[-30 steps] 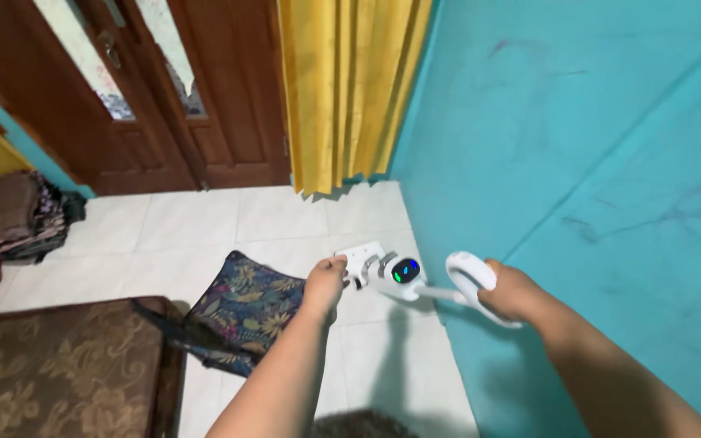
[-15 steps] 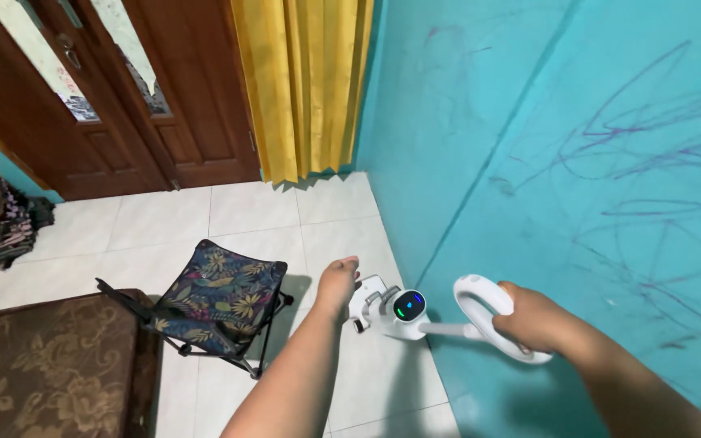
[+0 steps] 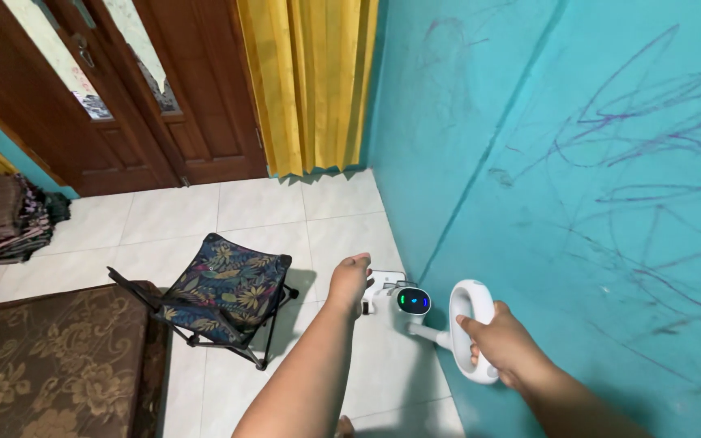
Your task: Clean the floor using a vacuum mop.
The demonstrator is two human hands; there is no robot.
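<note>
White floor tiles (image 3: 245,212), dark wooden doors (image 3: 139,89) and a yellow curtain (image 3: 310,81) fill the back of the room, and on the right stands a turquoise wall (image 3: 594,162) covered in purple scribbles.

Going left to right: a brown patterned cushion (image 3: 50,365) sits bottom left, then a little folding stool (image 3: 225,292) with a flowery fabric seat. Next comes the left hand (image 3: 349,280), stretched forward with the fingers loosely curled and holding nothing, its knuckles just beside the head of a white cordless floor cleaner (image 3: 412,302) (the round body has a small green light on it). That machine stands on the tiles right up against the foot of the wall. The right hand (image 3: 496,349) is wrapped firmly around its loop handle (image 3: 472,324).

My guess is it's rigid plastic, smooth, not very heavy but front-heavy with the motor down low. The loop handle looks like the sensible place to grip; the thin neck looks like the weak spot.
</note>
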